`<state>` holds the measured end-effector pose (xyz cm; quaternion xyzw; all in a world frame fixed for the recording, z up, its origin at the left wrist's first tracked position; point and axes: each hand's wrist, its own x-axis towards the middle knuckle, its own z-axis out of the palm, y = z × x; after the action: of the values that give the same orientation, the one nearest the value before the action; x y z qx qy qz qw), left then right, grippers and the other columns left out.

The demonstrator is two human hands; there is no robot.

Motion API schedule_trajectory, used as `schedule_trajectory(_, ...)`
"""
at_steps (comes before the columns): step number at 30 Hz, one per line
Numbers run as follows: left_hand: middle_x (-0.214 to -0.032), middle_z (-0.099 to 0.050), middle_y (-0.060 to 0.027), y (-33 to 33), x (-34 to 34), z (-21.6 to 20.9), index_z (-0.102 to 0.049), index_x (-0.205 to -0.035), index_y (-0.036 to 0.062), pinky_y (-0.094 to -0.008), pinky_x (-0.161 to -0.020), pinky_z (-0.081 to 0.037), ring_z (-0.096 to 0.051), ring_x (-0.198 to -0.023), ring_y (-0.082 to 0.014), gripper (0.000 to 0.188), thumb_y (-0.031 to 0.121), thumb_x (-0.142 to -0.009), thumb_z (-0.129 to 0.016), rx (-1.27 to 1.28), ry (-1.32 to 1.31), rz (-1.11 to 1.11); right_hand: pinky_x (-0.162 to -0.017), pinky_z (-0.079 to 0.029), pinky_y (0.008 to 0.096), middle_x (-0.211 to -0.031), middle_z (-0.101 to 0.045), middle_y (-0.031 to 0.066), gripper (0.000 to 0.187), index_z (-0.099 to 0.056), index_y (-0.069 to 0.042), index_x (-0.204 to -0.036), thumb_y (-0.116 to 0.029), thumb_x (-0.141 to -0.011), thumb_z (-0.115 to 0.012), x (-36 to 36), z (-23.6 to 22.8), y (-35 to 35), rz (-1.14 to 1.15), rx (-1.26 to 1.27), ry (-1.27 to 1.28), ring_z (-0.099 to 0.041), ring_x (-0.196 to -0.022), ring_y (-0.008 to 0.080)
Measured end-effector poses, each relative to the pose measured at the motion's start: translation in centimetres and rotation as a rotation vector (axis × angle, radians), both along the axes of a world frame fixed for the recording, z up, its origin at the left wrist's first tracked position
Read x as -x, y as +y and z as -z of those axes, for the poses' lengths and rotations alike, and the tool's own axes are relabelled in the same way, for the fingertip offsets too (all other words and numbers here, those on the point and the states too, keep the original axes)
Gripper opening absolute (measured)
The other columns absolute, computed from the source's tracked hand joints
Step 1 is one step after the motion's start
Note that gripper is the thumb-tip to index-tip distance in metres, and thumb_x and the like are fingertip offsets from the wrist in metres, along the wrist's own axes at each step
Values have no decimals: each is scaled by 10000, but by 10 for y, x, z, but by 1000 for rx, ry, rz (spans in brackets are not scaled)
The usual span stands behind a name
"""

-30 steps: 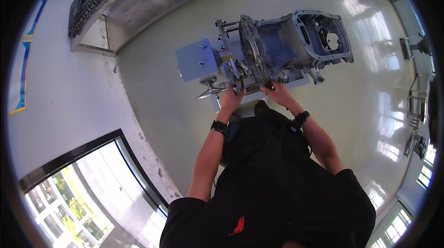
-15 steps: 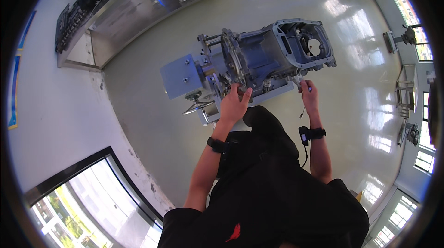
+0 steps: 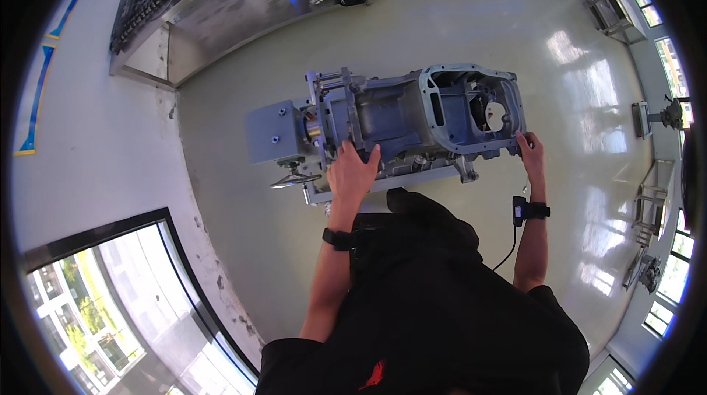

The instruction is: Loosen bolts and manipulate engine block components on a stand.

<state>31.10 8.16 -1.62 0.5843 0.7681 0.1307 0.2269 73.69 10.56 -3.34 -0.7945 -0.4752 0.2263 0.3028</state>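
Observation:
A grey cast-metal housing (image 3: 390, 111) with a flanged opening at its right end lies on its side on a metal stand (image 3: 398, 183). My left hand (image 3: 350, 177) grips its lower edge near the left flange, thumb and forefinger spread wide and the other fingers partly hidden. At the lower right corner of the housing, my right hand (image 3: 532, 155) has its fingers curled against the rim. Left of the housing sits a grey box-shaped drive unit (image 3: 272, 132) with a handwheel (image 3: 296, 180) below it.
A steel workbench (image 3: 243, 15) bearing dark engine parts stands at the far left. A white wall (image 3: 118, 122) and a black-framed window (image 3: 110, 306) are on my left. Further stands (image 3: 613, 13) line the right wall. Glossy floor surrounds the housing's stand.
The housing has turned, and its left flange appears more edge-on. My right hand has moved rightward to the housing's end corner. My left hand remains near the left flange. The whole view has shifted.

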Motion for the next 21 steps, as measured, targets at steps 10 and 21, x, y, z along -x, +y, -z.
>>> schedule_trajectory(10, -844, -616, -251, 39, -5, -10, -598, -911, -6, -477, -744, -447, -580, -839, -424, 442, 409, -850, -461, 92, 36, -102, -444, -369, 225, -622, -522, -15, 317, -600, -6, -940, -300, -823, -592, -5, -16, 32, -254, 175, 412, -458, -500, 58)
schedule_trajectory(21, -721, -586, -273, 40, -3, 2, -595, -753, -40, -502, -675, -430, -564, -732, -448, 417, 353, -847, -494, -21, 101, -7, -453, -361, 226, -615, -502, -17, 349, -609, -10, -933, -345, -849, -555, 2, -22, 28, -186, 217, 383, -462, -535, 49)
